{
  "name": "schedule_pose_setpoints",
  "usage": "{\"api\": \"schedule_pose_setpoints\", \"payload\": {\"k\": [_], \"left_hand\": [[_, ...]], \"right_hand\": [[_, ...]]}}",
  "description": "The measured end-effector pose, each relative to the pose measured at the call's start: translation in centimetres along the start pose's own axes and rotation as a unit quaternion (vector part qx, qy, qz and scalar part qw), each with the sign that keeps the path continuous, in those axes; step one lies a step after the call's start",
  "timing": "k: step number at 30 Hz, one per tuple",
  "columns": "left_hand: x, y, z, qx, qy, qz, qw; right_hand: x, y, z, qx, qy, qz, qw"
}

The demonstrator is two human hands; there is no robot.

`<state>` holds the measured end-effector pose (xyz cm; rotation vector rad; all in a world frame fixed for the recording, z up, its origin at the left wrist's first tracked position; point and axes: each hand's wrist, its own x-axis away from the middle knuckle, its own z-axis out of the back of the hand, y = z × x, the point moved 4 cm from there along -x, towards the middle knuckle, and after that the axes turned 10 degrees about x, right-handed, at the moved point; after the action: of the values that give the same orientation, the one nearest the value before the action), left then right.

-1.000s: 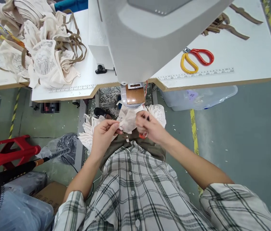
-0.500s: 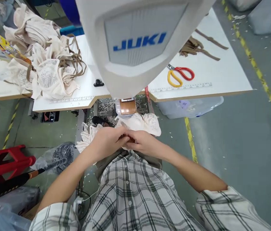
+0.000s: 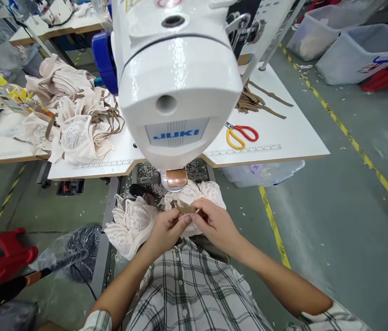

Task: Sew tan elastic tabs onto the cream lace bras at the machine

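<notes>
Both hands meet in front of my shirt, below the sewing machine head (image 3: 180,101). A short brown fabric strap (image 3: 186,209) is pinched between the fingertips of my left hand (image 3: 169,228) and my right hand (image 3: 216,224). Cream lace of a bra (image 3: 212,193) lies just behind and under the fingers, beneath the machine's rounded end with its copper-coloured plate (image 3: 176,177). To the left of my left hand hang more cream lace bra cups (image 3: 132,225). The fingers hide part of the strap's ends.
A pile of cream bras (image 3: 76,133) with brown straps covers the left tabletop, beside a yellow-capped bottle (image 3: 16,96). On the right lie scissors (image 3: 240,135) with red and yellow handles and a bundle of brown straps (image 3: 249,100). A red stool (image 3: 4,255) stands lower left.
My view has shifted, showing more of the machine's top. My hands have parted slightly and turned, so the brown strap between the fingertips now shows. More lace is visible at the left.
</notes>
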<state>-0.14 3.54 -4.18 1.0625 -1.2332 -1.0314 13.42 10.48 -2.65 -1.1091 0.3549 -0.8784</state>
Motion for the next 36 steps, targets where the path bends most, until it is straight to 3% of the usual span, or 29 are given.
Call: {"api": "schedule_pose_setpoints", "payload": {"k": [3, 6, 10, 13, 16, 19, 20, 22, 24, 26, 28, 30, 33, 36], "left_hand": [[-0.6, 1.5, 0.5, -0.006, 0.003, 0.012, 1.0], [-0.9, 3.2, 0.8, -0.032, 0.004, 0.027, 0.999], [-0.9, 4.5, 0.6, -0.07, -0.009, 0.02, 0.997], [-0.9, 4.5, 0.2, -0.05, -0.016, 0.026, 0.998], [-1.1, 4.3, -0.1, -0.001, -0.024, 0.045, 0.999], [-1.3, 4.3, 0.0, 0.047, -0.024, 0.058, 0.997], [-1.3, 4.4, 0.2, 0.054, -0.008, 0.06, 0.997], [-1.3, 4.4, 0.8, 0.044, 0.035, 0.062, 0.996], [-1.2, 4.5, 1.0, 0.016, 0.055, 0.067, 0.996], [-1.2, 4.3, 0.7, 0.002, 0.036, 0.078, 0.996], [-1.3, 4.3, 0.1, 0.004, 0.02, 0.083, 0.996], [-1.5, 4.5, -0.1, 0.007, 0.023, 0.075, 0.997], [-1.8, 5.3, 0.3, -0.001, 0.027, 0.052, 0.998], [-1.8, 6.0, 2.0, -0.036, 0.05, 0.02, 0.998]], "right_hand": [[-0.6, -0.4, 0.3, -0.09, 0.006, 0.028, 0.995], [-1.4, 0.2, -0.3, -0.227, -0.044, -0.028, 0.973], [-1.6, 1.2, -1.3, -0.282, -0.096, -0.076, 0.951], [-1.7, 2.1, -1.7, -0.404, -0.103, -0.147, 0.897], [-2.4, 3.2, -1.8, -0.529, -0.042, -0.207, 0.822], [-2.5, 4.5, -2.4, -0.593, 0.028, -0.247, 0.765], [-2.2, 4.8, -2.9, -0.605, 0.029, -0.259, 0.753], [-0.8, 4.7, -4.2, -0.609, -0.056, -0.272, 0.743], [0.8, 3.9, -5.2, -0.57, -0.192, -0.242, 0.761], [1.6, 3.0, -4.8, -0.503, -0.226, -0.175, 0.816], [1.1, 2.3, -3.3, -0.428, -0.157, -0.12, 0.882], [-0.2, 1.6, -1.5, -0.353, -0.092, -0.101, 0.926], [-2.7, 0.4, 0.8, -0.264, -0.021, -0.07, 0.962], [-5.3, -0.8, 2.7, -0.222, 0.073, -0.013, 0.972]]}}
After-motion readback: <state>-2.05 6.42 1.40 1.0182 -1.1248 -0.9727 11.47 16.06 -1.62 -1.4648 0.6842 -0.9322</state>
